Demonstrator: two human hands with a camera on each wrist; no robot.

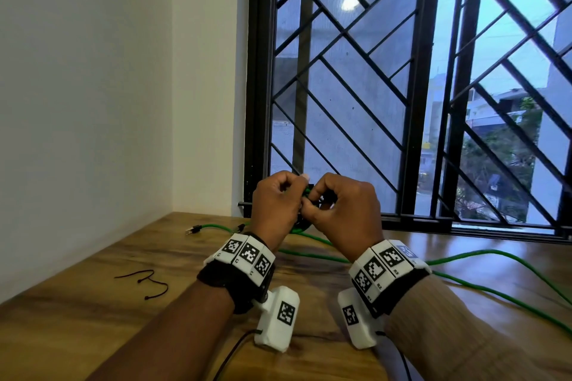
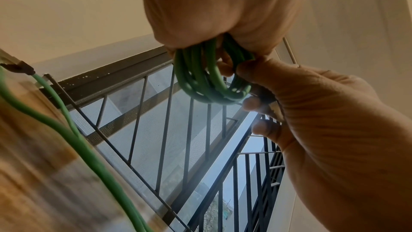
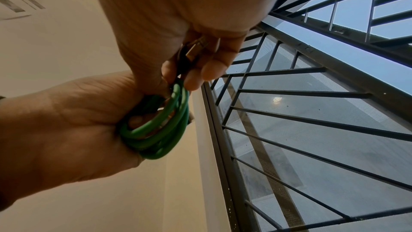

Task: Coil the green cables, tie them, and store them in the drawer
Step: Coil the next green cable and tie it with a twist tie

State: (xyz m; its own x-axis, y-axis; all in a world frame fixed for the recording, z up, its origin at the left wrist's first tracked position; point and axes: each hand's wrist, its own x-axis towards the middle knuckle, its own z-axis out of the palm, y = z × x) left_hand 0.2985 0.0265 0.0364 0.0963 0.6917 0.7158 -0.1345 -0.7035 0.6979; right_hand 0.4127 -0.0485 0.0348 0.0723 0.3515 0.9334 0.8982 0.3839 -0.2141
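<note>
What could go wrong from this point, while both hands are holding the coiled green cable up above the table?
1. The coil is loose and untied; the left hand and right hand only pinch it, so loops may spring open.
2. The dark tie lies on the table, away from both hands; reaching for it leaves one hand on the coil.
3. More green cable sprawls loose on the table and could snag or tangle.

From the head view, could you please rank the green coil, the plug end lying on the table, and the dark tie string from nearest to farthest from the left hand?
1. Green coil: held in the left hand, against the right hand.
2. Plug end: on the table, left of that hand.
3. Dark tie string: farther left and closer to the camera.
</note>
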